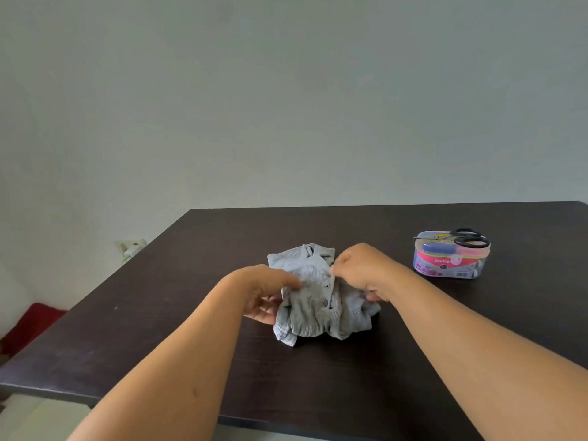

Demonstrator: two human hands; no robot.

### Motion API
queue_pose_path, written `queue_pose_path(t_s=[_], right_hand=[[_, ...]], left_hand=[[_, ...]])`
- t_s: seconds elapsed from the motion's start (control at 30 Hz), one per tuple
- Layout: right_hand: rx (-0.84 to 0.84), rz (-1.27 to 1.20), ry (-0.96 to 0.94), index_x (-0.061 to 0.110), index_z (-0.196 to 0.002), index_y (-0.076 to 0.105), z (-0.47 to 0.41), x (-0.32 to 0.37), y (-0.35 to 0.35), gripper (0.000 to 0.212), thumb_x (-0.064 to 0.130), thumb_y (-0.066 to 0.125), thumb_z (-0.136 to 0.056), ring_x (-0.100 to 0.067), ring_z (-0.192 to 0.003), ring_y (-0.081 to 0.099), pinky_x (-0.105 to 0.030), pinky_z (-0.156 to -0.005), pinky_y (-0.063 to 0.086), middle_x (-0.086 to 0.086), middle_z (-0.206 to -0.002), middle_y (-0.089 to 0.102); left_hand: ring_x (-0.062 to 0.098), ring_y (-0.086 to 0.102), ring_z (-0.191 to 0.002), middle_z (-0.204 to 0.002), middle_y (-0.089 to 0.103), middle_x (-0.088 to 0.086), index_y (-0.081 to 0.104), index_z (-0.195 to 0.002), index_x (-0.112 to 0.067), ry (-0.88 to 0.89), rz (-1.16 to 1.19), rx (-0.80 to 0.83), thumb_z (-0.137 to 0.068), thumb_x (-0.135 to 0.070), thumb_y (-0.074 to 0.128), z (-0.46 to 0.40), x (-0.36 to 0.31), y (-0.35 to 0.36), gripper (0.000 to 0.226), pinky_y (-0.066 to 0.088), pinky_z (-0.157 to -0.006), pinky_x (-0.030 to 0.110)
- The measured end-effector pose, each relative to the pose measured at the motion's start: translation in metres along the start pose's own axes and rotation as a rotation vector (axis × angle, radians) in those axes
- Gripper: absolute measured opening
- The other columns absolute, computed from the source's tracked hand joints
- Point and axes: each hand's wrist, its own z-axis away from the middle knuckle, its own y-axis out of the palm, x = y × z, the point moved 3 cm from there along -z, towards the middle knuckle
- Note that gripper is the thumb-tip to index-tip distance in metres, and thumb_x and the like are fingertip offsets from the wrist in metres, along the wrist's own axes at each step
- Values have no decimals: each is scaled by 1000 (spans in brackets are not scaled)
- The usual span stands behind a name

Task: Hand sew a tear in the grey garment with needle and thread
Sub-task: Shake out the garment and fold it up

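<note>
A small grey ribbed garment (313,308) with dark buttons lies crumpled in the middle of the dark table (350,377). My left hand (265,292) grips its left side, fingers curled into the cloth. My right hand (361,268) pinches the fabric near the button placket at the garment's upper right. No needle or thread shows in either hand. Where the tear is cannot be made out.
A clear plastic sewing kit box (450,259) with a pink label stands at the right of the table, black-handled scissors (467,238) lying on its lid. The table's left edge runs diagonally; a wall socket (132,248) and something red (30,326) lie beyond it.
</note>
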Motion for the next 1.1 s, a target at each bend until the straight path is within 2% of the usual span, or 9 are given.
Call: queue_pose_path(t_s=[0.07,0.13,0.2,0.3,0.57,0.7,0.83,1.0,1.1], right_hand=[[78,56,115,12,-134,53,1,0,-2,57,53,53,-94,-23,-89,61,-36,-63,50,-9,-125,58],[189,-89,211,15,-144,40,-3,-1,7,75,62,57,-88,-39,-112,58,-49,-69,54,-16,-141,47],[216,-236,220,16,-138,46,-10,-1,18,71,54,66,-83,-44,-109,61,-61,-77,55,-17,-132,56],[152,-188,130,14,-128,54,-26,-2,27,56,42,68,-81,-38,-95,68,-58,-75,57,-13,-115,65],[166,-421,94,19,-107,64,-74,12,39,19,33,61,-94,-29,-96,66,-51,-82,59,-9,-107,67],[49,-281,-1,18,-116,64,-105,21,47,28,35,59,-94,-25,-101,64,-41,-84,57,-6,-111,66],[-37,-174,-55,14,-113,65,-125,24,50,28,34,54,-97,-21,-100,62,-41,-94,51,-4,-109,67],[-30,-266,-61,10,-119,64,-122,21,49,32,31,55,-96,-23,-107,62,-43,-99,50,-8,-116,67],[-62,-427,-72,11,-136,53,-108,14,47,45,31,57,-96,-23,-125,54,-39,-106,45,-5,-135,58]], left_hand=[[22,66,-83,-100,62,6,70,-108,-9,-30,10,51,-85,-54,70,4,-2,0,50,61,-70,37],[27,72,-94,-114,68,10,70,-111,-7,-33,92,134,-81,-50,77,7,-5,6,53,62,-74,44],[34,73,-98,-118,69,17,68,-113,-4,-5,167,156,-77,-30,85,4,-8,13,48,61,-78,52],[33,74,-95,-107,75,17,64,-117,-3,76,233,147,-80,-9,81,-5,-11,18,41,59,-84,56],[30,74,-92,-104,75,13,60,-121,-8,212,207,-114,-78,-8,84,-56,-24,-28,49,60,-83,52],[28,72,-96,-116,68,12,51,-136,-10,294,236,-222,-76,-9,85,-88,-31,-45,69,60,-86,47],[23,72,-92,-104,71,6,60,-119,-16,335,160,-283,-80,-14,83,-108,-32,-46,45,59,-90,44],[23,74,-89,-102,73,6,59,-109,-19,317,205,-247,-79,-16,84,-114,-28,-49,39,60,-87,44],[19,72,-91,-105,71,0,62,-112,-22,366,163,-334,-80,-27,82,-106,-25,-46,38,60,-85,41]])
